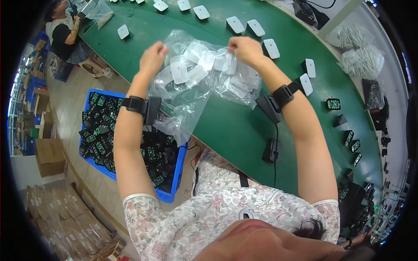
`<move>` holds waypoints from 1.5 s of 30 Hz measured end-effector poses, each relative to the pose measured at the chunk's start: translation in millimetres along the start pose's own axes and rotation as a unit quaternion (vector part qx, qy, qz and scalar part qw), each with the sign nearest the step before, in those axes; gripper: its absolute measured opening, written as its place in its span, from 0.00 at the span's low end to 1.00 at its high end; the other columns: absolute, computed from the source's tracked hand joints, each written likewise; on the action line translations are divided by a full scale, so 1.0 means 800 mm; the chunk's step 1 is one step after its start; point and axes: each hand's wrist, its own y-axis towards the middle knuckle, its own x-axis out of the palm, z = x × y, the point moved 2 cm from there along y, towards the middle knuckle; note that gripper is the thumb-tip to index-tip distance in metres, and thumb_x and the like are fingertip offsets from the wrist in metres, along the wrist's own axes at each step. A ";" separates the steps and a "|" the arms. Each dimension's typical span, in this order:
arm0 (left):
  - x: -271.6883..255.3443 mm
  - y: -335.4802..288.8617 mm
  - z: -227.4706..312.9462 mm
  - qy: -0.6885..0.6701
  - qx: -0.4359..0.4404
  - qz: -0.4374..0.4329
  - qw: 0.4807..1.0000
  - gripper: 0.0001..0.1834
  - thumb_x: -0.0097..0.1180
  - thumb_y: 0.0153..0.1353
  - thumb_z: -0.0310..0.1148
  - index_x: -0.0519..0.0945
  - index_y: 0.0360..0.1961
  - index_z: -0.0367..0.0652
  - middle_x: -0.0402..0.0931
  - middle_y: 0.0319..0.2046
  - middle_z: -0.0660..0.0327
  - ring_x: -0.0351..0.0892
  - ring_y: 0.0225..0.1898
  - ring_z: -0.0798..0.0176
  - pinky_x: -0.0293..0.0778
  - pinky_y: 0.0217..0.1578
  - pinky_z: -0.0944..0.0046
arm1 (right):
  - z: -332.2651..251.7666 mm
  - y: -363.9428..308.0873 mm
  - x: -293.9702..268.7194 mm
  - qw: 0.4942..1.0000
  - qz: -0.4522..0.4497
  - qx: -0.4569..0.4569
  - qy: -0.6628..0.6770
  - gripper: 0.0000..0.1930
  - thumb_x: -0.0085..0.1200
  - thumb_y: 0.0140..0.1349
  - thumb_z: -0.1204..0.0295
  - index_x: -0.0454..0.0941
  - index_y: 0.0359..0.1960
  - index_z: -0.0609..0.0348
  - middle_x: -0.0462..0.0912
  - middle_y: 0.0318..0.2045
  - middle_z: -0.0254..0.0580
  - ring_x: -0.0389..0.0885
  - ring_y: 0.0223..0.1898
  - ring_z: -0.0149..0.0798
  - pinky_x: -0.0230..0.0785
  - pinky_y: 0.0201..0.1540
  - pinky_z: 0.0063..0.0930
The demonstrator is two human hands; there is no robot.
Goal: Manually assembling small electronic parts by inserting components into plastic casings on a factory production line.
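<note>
A clear plastic bag point(185, 117) lies across the green table in front of me, with several white plastic covers point(179, 71) inside it. My left hand point(152, 58) is closed in a pinch at the bag's left edge, its fingertips slightly blurred. On the other side, my right hand point(247, 50) pinches the bag's upper right edge. The bag's near end hangs past the table edge, above a blue crate point(174, 185). Both wrists wear black straps with small devices.
White-topped black housings point(235, 25) stand in a curved row on the green table point(230, 139). Open housings with green circuit boards point(333, 104) sit at the right. The blue crate is full of similar parts. A black device point(272, 150) with a cable lies nearby. Another person point(65, 32) sits far left.
</note>
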 end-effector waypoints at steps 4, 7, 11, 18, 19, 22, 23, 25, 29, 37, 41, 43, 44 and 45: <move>-0.070 0.042 0.061 -0.182 0.048 0.144 0.971 0.13 0.56 0.62 0.40 0.75 0.29 0.40 0.71 0.19 0.62 0.64 0.20 0.69 0.64 0.23 0.65 | -0.003 0.007 -0.049 0.993 0.106 -0.041 0.005 0.04 0.50 0.55 0.71 0.78 0.30 0.51 0.82 0.30 0.40 0.79 0.36 0.46 0.70 0.36 0.39; -0.103 0.031 0.096 -0.261 0.095 0.277 0.920 0.10 0.56 0.62 0.35 0.76 0.30 0.39 0.72 0.19 0.66 0.65 0.20 0.74 0.64 0.23 0.67 | -0.021 0.002 -0.085 0.970 0.214 -0.106 0.050 0.05 0.52 0.58 0.70 0.78 0.34 0.53 0.81 0.29 0.41 0.79 0.31 0.42 0.69 0.33 0.31; -0.086 -0.012 0.084 -0.244 0.201 0.335 0.888 0.07 0.57 0.62 0.32 0.76 0.31 0.39 0.75 0.27 0.64 0.71 0.30 0.72 0.69 0.34 0.71 | -0.023 -0.008 -0.104 0.947 0.250 -0.081 0.183 0.05 0.53 0.62 0.72 0.77 0.35 0.59 0.77 0.24 0.32 0.72 0.26 0.26 0.65 0.31 0.21; -0.029 -0.075 -0.002 -0.442 -0.022 0.201 0.874 0.18 0.58 0.61 0.34 0.72 0.49 0.38 0.77 0.33 0.60 0.75 0.35 0.63 0.69 0.43 0.64 | -0.019 -0.014 -0.080 0.908 -0.048 -0.074 0.409 0.15 0.52 0.66 0.60 0.78 0.41 0.60 0.74 0.26 0.29 0.71 0.26 0.23 0.65 0.30 0.20; -0.028 -0.078 -0.003 -0.443 -0.019 0.202 0.873 0.18 0.58 0.61 0.34 0.72 0.49 0.38 0.77 0.33 0.60 0.75 0.35 0.63 0.69 0.43 0.64 | -0.019 -0.012 -0.075 0.909 -0.046 -0.075 0.408 0.15 0.52 0.66 0.60 0.78 0.41 0.60 0.74 0.26 0.29 0.71 0.26 0.23 0.65 0.30 0.20; -0.026 -0.084 0.013 -0.092 -0.118 0.039 0.988 0.31 0.61 0.56 0.41 0.67 0.59 0.41 0.78 0.31 0.60 0.78 0.34 0.58 0.71 0.37 0.59 | -0.012 -0.005 -0.050 0.963 0.024 0.077 0.255 0.26 0.54 0.62 0.53 0.73 0.52 0.61 0.76 0.30 0.35 0.74 0.26 0.30 0.71 0.28 0.28; -0.029 -0.088 0.016 -0.090 -0.116 0.041 0.988 0.31 0.61 0.56 0.41 0.67 0.59 0.41 0.78 0.31 0.60 0.78 0.34 0.58 0.71 0.37 0.59 | -0.005 -0.003 -0.033 0.989 0.030 0.073 0.128 0.30 0.55 0.60 0.50 0.70 0.55 0.61 0.77 0.34 0.38 0.77 0.28 0.36 0.73 0.30 0.32; -0.023 -0.095 0.020 0.021 -0.075 -0.041 0.996 0.22 0.60 0.55 0.38 0.74 0.51 0.46 0.77 0.31 0.58 0.78 0.33 0.55 0.72 0.36 0.57 | -0.004 -0.009 -0.002 0.990 0.115 -0.014 -0.084 0.27 0.57 0.58 0.50 0.73 0.51 0.56 0.78 0.41 0.44 0.80 0.32 0.45 0.72 0.37 0.38; -0.025 -0.094 0.033 -0.031 -0.007 0.074 0.997 0.06 0.57 0.56 0.30 0.78 0.36 0.43 0.73 0.29 0.56 0.76 0.29 0.56 0.71 0.33 0.59 | -0.013 -0.024 0.012 0.997 -0.053 -0.006 -0.054 0.18 0.57 0.57 0.54 0.77 0.41 0.53 0.80 0.40 0.45 0.80 0.37 0.48 0.70 0.41 0.40; -0.071 -0.080 0.118 -0.094 0.187 0.350 0.913 0.05 0.58 0.56 0.22 0.79 0.34 0.38 0.72 0.33 0.57 0.74 0.34 0.58 0.70 0.35 0.65 | -0.041 -0.052 -0.048 0.989 0.127 -0.025 0.068 0.06 0.56 0.58 0.67 0.76 0.33 0.54 0.81 0.29 0.38 0.79 0.30 0.42 0.69 0.33 0.33; -0.074 -0.072 0.126 -0.125 0.213 0.338 0.908 0.06 0.58 0.55 0.22 0.79 0.35 0.39 0.73 0.35 0.56 0.74 0.36 0.56 0.71 0.37 0.63 | -0.053 -0.066 -0.093 0.965 0.245 -0.057 0.071 0.06 0.56 0.59 0.68 0.77 0.33 0.55 0.80 0.26 0.37 0.77 0.27 0.36 0.68 0.32 0.28; -0.086 -0.060 0.135 -0.116 0.246 0.368 0.889 0.07 0.58 0.54 0.21 0.80 0.36 0.39 0.74 0.36 0.56 0.75 0.37 0.55 0.71 0.37 0.63 | -0.053 -0.067 -0.104 0.964 0.248 -0.055 0.079 0.06 0.57 0.59 0.68 0.78 0.34 0.56 0.79 0.25 0.36 0.76 0.26 0.33 0.68 0.31 0.26; -0.085 -0.052 0.144 -0.142 0.255 0.353 0.889 0.07 0.58 0.53 0.21 0.80 0.34 0.40 0.75 0.37 0.55 0.75 0.38 0.53 0.72 0.37 0.62 | -0.054 -0.069 -0.110 0.962 0.257 -0.050 0.076 0.06 0.57 0.59 0.68 0.78 0.33 0.56 0.79 0.26 0.36 0.75 0.25 0.32 0.68 0.30 0.26; -0.088 -0.048 0.155 -0.141 0.255 0.355 0.888 0.07 0.58 0.53 0.21 0.80 0.34 0.40 0.75 0.37 0.55 0.75 0.38 0.53 0.72 0.37 0.62 | -0.054 -0.070 -0.114 0.960 0.267 -0.046 0.072 0.06 0.57 0.59 0.68 0.78 0.33 0.56 0.79 0.26 0.35 0.75 0.25 0.32 0.68 0.30 0.26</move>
